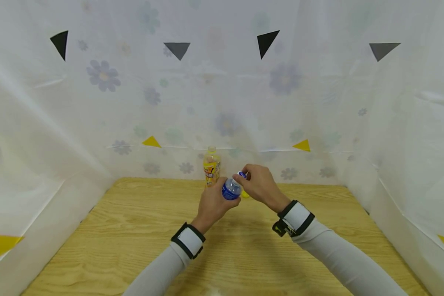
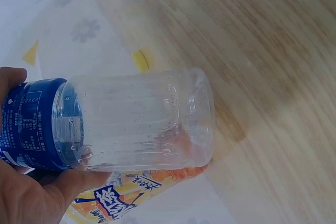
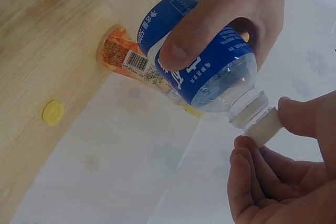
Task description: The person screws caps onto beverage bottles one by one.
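A clear bottle with a blue label (image 1: 231,189) is gripped around its label by my left hand (image 1: 213,202). My right hand (image 1: 260,185) pinches the white cap (image 3: 264,127) at the bottle's neck between thumb and fingers. In the right wrist view, the cap sits at the mouth of the tilted bottle; whether it is threaded on, I cannot tell. The left wrist view shows the bottle's clear lower part (image 2: 136,119), with droplets inside, held off the table. Just behind my left hand a yellow-labelled bottle (image 1: 211,167) stands upright without a cap.
A yellow cap (image 1: 246,194) lies on the wooden table (image 1: 144,230) near its back edge, partly behind my right hand. White sheeting (image 1: 222,102) with flower prints and triangles encloses the back and both sides.
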`<state>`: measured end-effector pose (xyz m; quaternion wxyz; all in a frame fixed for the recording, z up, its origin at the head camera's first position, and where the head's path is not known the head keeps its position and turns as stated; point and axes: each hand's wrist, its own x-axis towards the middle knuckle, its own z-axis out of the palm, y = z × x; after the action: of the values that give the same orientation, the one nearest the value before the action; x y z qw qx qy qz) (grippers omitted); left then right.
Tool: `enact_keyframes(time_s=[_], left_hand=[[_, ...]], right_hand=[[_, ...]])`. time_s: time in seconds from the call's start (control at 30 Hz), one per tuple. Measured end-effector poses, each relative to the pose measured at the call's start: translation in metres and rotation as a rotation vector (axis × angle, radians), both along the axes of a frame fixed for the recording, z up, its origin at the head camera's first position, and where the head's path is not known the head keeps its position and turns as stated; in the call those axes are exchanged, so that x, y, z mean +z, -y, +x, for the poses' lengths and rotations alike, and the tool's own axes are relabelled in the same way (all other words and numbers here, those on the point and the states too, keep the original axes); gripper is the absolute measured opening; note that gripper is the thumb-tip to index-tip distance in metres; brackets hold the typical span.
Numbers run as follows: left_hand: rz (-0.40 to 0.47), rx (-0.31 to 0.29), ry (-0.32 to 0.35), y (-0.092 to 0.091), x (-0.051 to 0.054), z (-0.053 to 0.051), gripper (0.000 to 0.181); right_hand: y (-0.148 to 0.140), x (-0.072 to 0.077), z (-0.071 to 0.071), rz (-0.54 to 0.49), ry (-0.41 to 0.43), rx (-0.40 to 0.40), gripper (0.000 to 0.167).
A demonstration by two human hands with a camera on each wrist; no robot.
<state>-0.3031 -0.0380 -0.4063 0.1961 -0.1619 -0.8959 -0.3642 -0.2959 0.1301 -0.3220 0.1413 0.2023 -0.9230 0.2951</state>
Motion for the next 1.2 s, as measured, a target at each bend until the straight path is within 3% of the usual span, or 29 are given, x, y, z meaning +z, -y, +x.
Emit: enact_keyframes(time_s=[0.2, 0.37, 0.5, 0.83, 1.2], left_hand=[[-0.006, -0.003, -0.003, -0.001, 0.0, -0.001, 0.059], [-0.011, 0.004, 0.011, -0.001, -0.001, 0.0, 0.059], [-0.019, 0.011, 0.01, -0.001, 0.0, 0.0, 0.06], [0.014, 0.0, -0.001, 0.0, 0.001, 0.002, 0.058], [0.014, -0.005, -0.012, -0.001, 0.001, 0.002, 0.057]], right_hand=[[-0.001, -0.002, 0.001, -0.001, 0.02, -0.009, 0.035], [-0.003, -0.002, 0.004, 0.024, 0.12, -0.038, 0.053], [-0.004, 0.0, 0.005, 0.042, 0.119, -0.032, 0.064], [-0.002, 0.001, 0.013, 0.01, 0.039, 0.076, 0.045], [0.002, -0.003, 0.011, -0.019, -0.026, 0.073, 0.038]])
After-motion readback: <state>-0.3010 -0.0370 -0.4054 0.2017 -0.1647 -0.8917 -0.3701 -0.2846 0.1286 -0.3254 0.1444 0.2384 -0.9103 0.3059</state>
